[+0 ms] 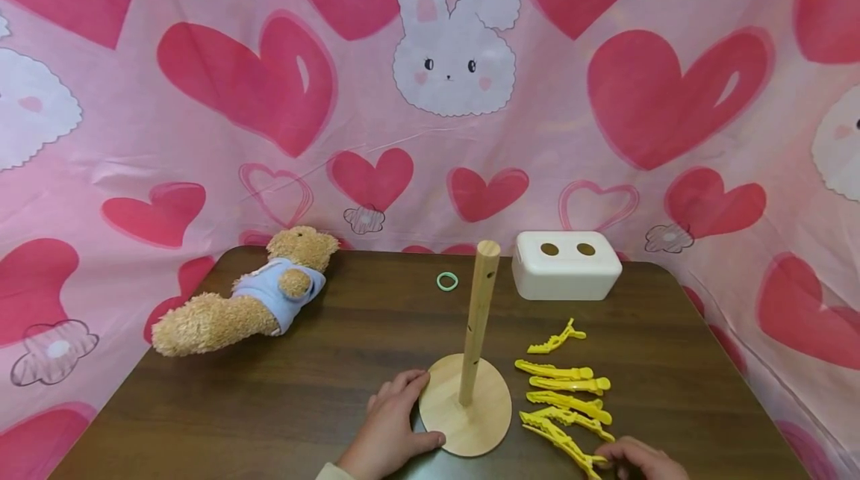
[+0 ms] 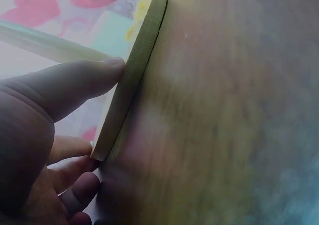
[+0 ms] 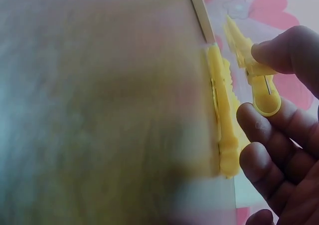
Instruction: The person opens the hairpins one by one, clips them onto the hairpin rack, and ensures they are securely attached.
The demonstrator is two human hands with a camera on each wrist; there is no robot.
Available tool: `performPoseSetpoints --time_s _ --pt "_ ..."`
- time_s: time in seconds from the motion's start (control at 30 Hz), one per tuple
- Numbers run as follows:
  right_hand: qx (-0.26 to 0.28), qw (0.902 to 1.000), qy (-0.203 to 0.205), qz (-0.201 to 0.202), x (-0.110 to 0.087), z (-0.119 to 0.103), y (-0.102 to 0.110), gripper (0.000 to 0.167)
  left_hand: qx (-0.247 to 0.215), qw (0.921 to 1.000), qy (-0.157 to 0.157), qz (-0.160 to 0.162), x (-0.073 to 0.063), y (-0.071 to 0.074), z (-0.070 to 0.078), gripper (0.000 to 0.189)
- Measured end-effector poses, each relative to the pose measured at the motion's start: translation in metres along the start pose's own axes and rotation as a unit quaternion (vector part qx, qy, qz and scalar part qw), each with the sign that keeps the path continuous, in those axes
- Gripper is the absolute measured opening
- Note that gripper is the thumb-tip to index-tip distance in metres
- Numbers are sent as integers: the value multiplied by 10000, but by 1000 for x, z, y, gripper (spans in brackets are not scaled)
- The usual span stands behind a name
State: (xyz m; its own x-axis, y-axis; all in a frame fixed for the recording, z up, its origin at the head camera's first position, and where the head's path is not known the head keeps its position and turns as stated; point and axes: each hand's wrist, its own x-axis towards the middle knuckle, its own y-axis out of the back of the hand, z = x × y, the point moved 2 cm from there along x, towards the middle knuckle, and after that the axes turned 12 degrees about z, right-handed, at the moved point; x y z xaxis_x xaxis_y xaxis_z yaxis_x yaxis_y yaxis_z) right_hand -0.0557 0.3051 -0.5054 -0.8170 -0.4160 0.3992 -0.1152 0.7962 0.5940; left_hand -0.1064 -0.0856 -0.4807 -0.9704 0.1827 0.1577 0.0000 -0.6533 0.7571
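Observation:
A round wooden base with an upright dowel, a wooden stand [image 1: 475, 331], is on the brown table. My left hand [image 1: 390, 428] grips the left side of its base; in the left wrist view the thumb lies at the rim of the wooden disc [image 2: 132, 80] and fingertips touch the rim farther along. At the lower right, my right hand [image 1: 641, 459] pinches a yellow alligator hair clip [image 1: 563, 444] by its handle end. The right wrist view has that clip [image 3: 261, 93] between thumb and fingers, beside another yellow clip [image 3: 227, 110].
Several yellow hair clips [image 1: 561, 384] lie in a column right of the stand. Behind them is a white box [image 1: 561, 282] with two round holes. A green hair tie [image 1: 446, 281] lies at the back. On the left rests a teddy bear [image 1: 275, 297] in a blue shirt.

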Motion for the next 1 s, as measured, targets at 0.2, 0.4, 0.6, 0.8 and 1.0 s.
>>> performPoseSetpoints --time_s 0.2,0.4,0.6,0.8,1.0 --pt "-693 9925 -985 195 5 -13 -7 22 -34 9999 -104 56 0 1 -1 88" --pt "-1328 9740 -1611 880 10 -28 -18 23 -44 10000 -21 -49 1 0 -2 89" --pt "-1271 9744 -1542 1027 16 -32 -21 25 -50 9999 40 -118 1 0 -3 90" --pt "-1507 9456 -2813 634 23 -39 -23 27 -59 9999 39 -122 1 0 -3 90" --pt "-1563 9340 -3137 700 31 -45 -28 27 -79 9999 36 -134 2 1 -3 90"
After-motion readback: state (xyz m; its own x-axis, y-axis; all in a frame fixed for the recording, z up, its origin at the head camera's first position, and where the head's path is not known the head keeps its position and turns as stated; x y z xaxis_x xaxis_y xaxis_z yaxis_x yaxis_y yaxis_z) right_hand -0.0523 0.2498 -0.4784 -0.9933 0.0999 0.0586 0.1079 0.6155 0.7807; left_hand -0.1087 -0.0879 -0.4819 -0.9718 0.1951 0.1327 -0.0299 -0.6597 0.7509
